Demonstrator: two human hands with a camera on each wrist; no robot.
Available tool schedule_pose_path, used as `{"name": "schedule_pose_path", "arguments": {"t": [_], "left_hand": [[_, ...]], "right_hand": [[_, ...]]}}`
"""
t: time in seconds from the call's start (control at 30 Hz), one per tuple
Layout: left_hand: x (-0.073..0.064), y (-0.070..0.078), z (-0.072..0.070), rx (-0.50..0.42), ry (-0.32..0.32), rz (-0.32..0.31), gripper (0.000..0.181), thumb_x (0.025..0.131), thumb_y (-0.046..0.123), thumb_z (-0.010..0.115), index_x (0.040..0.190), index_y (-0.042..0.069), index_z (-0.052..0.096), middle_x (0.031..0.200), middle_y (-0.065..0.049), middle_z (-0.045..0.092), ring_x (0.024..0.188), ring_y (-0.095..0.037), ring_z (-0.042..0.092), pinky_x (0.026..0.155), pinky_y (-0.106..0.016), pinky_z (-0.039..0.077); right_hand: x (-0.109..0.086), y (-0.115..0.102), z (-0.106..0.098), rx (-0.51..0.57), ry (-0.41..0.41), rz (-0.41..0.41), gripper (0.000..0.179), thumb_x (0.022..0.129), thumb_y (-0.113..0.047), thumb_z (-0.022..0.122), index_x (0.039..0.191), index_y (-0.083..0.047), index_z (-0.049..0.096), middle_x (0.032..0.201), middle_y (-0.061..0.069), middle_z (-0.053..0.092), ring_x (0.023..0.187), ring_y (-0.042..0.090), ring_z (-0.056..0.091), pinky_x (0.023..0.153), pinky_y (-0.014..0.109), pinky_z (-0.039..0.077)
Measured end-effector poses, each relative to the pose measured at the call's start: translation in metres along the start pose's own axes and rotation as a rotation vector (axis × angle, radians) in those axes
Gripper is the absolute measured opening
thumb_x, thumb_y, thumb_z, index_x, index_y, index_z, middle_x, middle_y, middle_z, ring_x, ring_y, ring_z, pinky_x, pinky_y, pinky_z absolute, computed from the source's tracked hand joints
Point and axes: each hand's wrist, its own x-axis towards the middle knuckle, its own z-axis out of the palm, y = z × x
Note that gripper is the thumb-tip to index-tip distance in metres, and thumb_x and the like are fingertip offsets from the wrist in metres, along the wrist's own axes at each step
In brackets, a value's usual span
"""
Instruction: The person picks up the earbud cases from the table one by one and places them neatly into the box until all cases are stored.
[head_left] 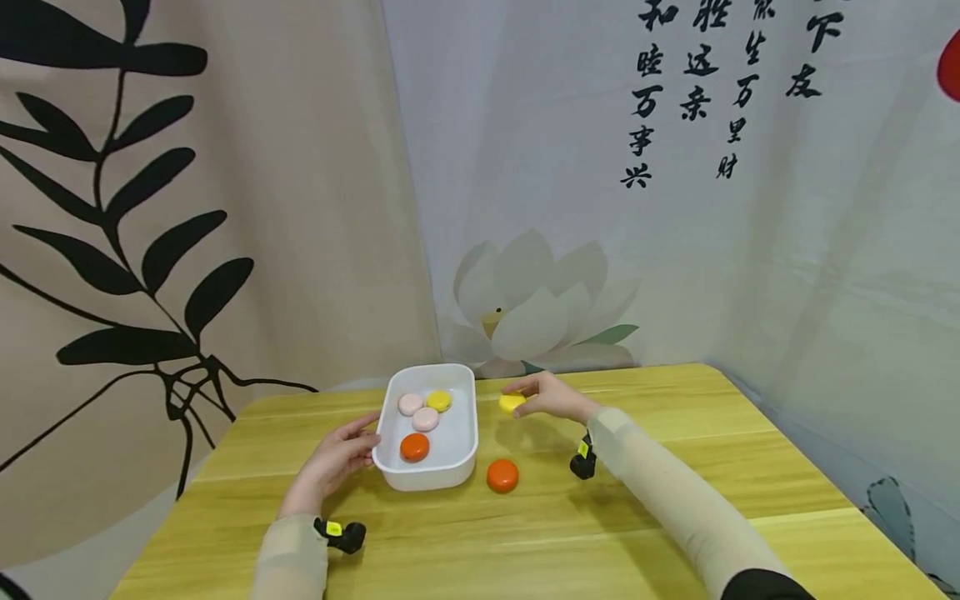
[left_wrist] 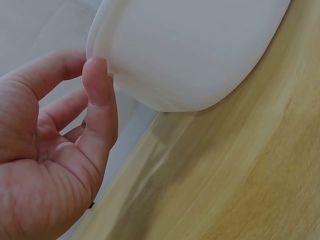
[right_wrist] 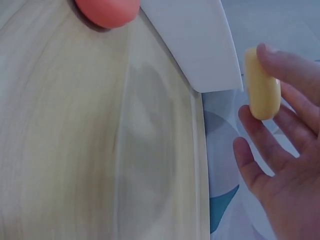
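Observation:
A white plastic box (head_left: 461, 471) with rounded corners stands on the table. Inside it lie two pale pink discs (head_left: 425, 419), a yellow disc (head_left: 439, 401) and an orange disc (head_left: 415, 447). At the box's left side, my left hand (head_left: 341, 458) pinches the rim between thumb (left_wrist: 97, 87) and fingers. My right hand (head_left: 553, 398) holds another yellow disc (right_wrist: 263, 84) by its edges, raised above the table to the right of the box. A second orange disc (head_left: 502, 476) rests on the wood just right of the box's near corner.
The wooden table (head_left: 600, 542) has its far edge close behind the box. A hanging cloth backdrop (head_left: 525, 167) with a lotus, plant leaves and written characters rises beyond it. Each wrist wears a small black camera (head_left: 583, 460).

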Motion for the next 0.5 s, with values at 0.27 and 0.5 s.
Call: {"name": "schedule_pose_path", "arguments": {"t": [0.27,0.5], "left_hand": [[0.002,0.003,0.001,-0.009,-0.005,0.003,0.055,0.095,0.004,0.058,0.147,0.001,0.039,0.098,-0.012,0.054,0.069,-0.015,0.056,0.067,-0.024,0.053],[0.001,0.0,0.0,-0.021,-0.017,0.008,0.056,0.095,0.004,0.059,0.147,0.0,0.038,0.1,-0.015,0.054,0.07,-0.015,0.057,0.067,-0.025,0.054]], "right_hand": [[0.005,-0.007,-0.003,-0.009,0.006,-0.012,0.046,0.082,-0.015,0.077,0.126,-0.01,0.065,0.127,0.006,0.063,0.116,0.029,0.056,0.098,0.045,0.045],[0.011,-0.015,-0.006,-0.011,0.002,-0.038,0.046,0.082,-0.015,0.077,0.126,-0.006,0.065,0.124,0.006,0.064,0.112,0.029,0.059,0.094,0.042,0.048]]}}
